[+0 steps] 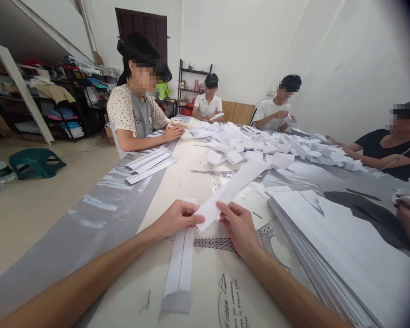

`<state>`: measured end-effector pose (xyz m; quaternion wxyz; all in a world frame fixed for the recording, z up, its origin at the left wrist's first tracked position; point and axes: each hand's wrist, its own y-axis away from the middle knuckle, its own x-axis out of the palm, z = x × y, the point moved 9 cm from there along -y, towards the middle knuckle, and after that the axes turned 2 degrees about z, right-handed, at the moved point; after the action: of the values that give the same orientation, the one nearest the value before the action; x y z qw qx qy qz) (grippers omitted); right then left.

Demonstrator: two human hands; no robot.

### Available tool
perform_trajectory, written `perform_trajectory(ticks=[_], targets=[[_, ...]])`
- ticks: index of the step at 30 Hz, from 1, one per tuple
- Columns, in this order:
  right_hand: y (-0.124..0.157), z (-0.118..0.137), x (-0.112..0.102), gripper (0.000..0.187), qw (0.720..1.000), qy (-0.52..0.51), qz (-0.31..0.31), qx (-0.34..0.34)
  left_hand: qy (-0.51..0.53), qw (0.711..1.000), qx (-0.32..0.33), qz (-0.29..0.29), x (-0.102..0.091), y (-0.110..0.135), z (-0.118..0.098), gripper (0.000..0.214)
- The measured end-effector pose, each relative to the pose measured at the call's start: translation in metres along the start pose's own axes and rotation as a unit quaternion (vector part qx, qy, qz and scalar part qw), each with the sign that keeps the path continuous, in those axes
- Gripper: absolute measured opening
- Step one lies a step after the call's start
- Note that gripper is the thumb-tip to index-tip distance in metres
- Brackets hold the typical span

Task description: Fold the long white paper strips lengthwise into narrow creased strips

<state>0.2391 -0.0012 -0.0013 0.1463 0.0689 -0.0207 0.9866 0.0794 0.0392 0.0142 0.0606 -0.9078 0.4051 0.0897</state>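
A white paper strip (pixel 237 189) slants up and away over the printed tablecloth, held in both of my hands. My left hand (pixel 177 218) pinches its near end between thumb and fingers. My right hand (pixel 237 225) grips its right edge a little farther up, thumb on top and fingers curled under. Beneath my left hand lies a folded paper strip (pixel 180 269) with a lengthwise crease and a curled near end. To the right of my right hand rises a thick stack of white paper sheets (pixel 341 246).
A heap of folded white papers (pixel 259 141) covers the far middle of the table. Several flat paper strips (pixel 152 164) lie at the left edge. Co-workers sit around the table, one person (pixel 136 109) at the left. A green stool (pixel 36 163) stands on the floor.
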Motion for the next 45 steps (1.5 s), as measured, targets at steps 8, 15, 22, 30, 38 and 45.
perform_trajectory(ticks=[8,15,22,30,38,45], targets=[[0.002,0.003,0.004,0.035,1.000,0.003,0.017,-0.006,0.032,0.998,0.001,0.052,0.007,0.001,-0.005,0.030],[0.005,0.000,0.011,0.039,0.999,0.022,0.028,0.001,0.005,0.999,-0.006,0.043,0.012,0.001,-0.005,0.037],[0.003,0.001,0.008,0.036,0.999,-0.022,0.025,0.008,0.034,0.997,-0.021,0.072,0.011,0.003,-0.005,0.033],[0.005,-0.004,0.013,0.033,0.999,-0.007,0.040,0.022,0.009,0.999,-0.019,0.043,0.011,0.002,-0.010,0.041],[0.003,-0.002,0.013,0.032,0.999,0.002,0.050,0.020,0.019,0.998,-0.038,0.056,0.010,0.005,-0.005,0.041],[0.006,-0.003,0.015,0.032,0.998,0.025,0.053,0.025,0.034,0.999,-0.021,0.033,0.010,0.002,-0.005,0.041]])
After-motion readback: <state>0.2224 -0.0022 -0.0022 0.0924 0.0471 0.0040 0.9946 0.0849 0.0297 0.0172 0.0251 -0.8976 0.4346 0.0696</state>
